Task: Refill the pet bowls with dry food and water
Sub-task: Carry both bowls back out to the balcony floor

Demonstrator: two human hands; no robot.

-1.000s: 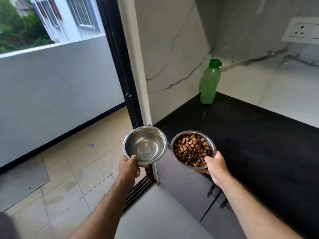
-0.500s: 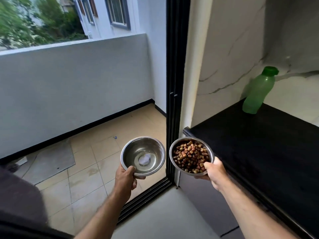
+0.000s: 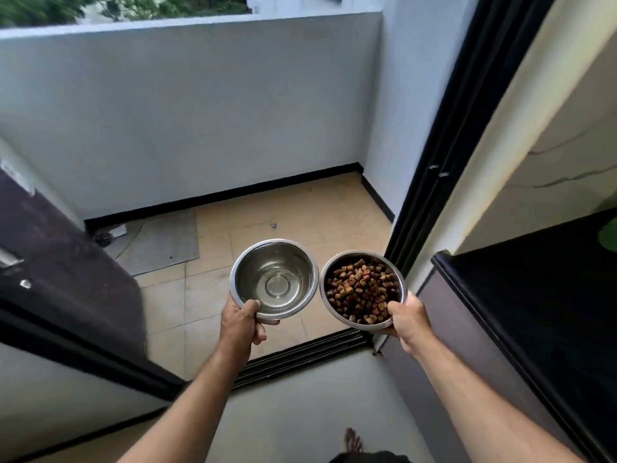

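My left hand (image 3: 241, 320) grips the near rim of a steel bowl (image 3: 274, 279) that holds clear water. Beside it, my right hand (image 3: 408, 319) grips the near rim of a second steel bowl (image 3: 363, 289) filled with brown dry kibble. Both bowls are held level in the air, rims almost touching, above the balcony doorway's sliding track (image 3: 300, 357).
A tiled balcony floor (image 3: 267, 212) with a grey mat (image 3: 160, 242) lies ahead, closed in by a grey parapet wall (image 3: 187, 111). A dark door (image 3: 56, 262) stands at the left. The black door frame (image 3: 444, 155) and black counter (image 3: 541, 295) are at the right, with a green bottle's edge (image 3: 609, 233).
The view has swung left from the counter to the balcony doorway. Both bowls stay in my hands and have moved over the threshold; the green bottle has slid almost out of view.
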